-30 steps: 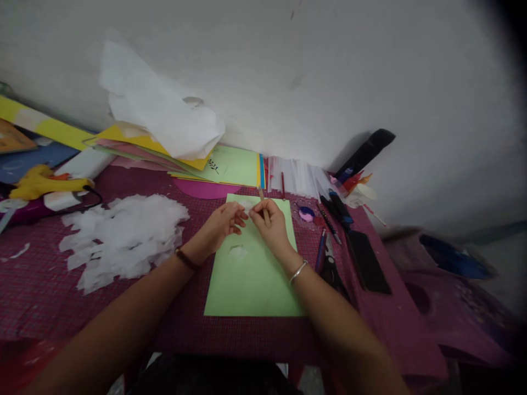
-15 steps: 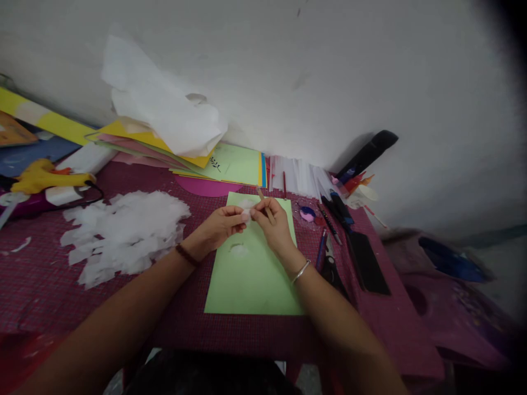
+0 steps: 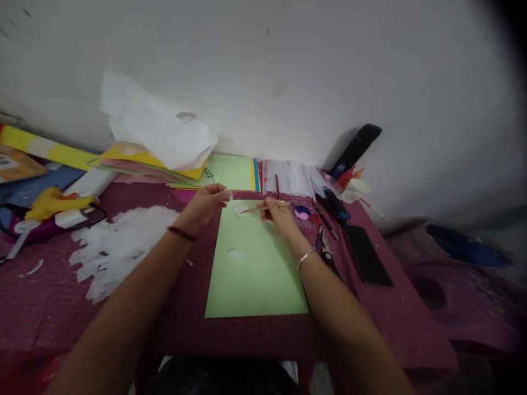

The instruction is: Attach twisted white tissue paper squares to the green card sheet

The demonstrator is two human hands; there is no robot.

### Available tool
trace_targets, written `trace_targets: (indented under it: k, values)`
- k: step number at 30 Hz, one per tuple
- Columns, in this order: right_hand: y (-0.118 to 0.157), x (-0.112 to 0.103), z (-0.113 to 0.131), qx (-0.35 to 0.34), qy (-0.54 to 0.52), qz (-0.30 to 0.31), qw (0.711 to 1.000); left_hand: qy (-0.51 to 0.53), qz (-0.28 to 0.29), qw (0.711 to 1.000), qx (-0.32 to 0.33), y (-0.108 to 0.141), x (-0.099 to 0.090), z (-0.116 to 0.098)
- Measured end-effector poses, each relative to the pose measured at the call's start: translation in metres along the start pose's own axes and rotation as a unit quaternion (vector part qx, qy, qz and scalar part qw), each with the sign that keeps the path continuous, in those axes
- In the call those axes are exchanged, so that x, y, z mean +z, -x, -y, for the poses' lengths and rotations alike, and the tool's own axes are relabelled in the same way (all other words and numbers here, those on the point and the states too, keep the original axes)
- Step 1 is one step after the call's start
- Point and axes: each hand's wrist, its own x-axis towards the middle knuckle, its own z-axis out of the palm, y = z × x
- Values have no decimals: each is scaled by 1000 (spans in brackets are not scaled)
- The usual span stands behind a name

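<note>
A light green sheet (image 3: pixel 259 274) lies in front of me with two small white patches, an upper one (image 3: pixel 240 210) and a lower one (image 3: pixel 236 254). My right hand (image 3: pixel 279 214) is closed on a thin wooden stick (image 3: pixel 257 208), whose tip touches the upper white patch. Off the sheet's upper left corner, my left hand (image 3: pixel 209 202) pinches a small white piece (image 3: pixel 226 195) between thumb and fingers. To the left, a heap of white paper pieces (image 3: pixel 119 241) spreads over the dark red patterned cloth.
A yellow glue gun (image 3: pixel 57 204) lies at the left. Behind are stacked coloured sheets (image 3: pixel 156 164) under crumpled white paper (image 3: pixel 156 126), and clear strips (image 3: pixel 288 176). Pens, scissors (image 3: pixel 326 255) and a black flat object (image 3: pixel 366 255) lie at the right.
My hands have moved apart, the left one away to the left with a white piece. The stick in my right hand has tilted down onto the upper white patch.
</note>
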Motion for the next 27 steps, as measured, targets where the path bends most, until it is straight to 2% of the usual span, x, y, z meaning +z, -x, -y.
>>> trace_targets:
  k: [3, 6, 12, 20, 24, 27]
  values:
    - [-2, 2, -8, 5, 10, 3, 1000, -1, -17, 999, -33, 0, -5, 27]
    - [-2, 3, -11, 6, 28, 10, 1000, -5, -33, 998, -50, 1, -10, 42]
    - [-1, 7, -15, -1, 39, -5, 999, 7, -35, 997, -69, 2, -10, 38]
    - [-4, 8, -23, -25, 25, -49, 998, -20, 1, 997, -69, 3, -13, 37]
    - [-5, 9, -23, -25, 32, -58, 997, -115, 27, 992, -43, 2, -12, 40]
    - [-6, 9, -23, -19, 38, -65, 997, -238, 56, 969, -24, 2, -8, 44]
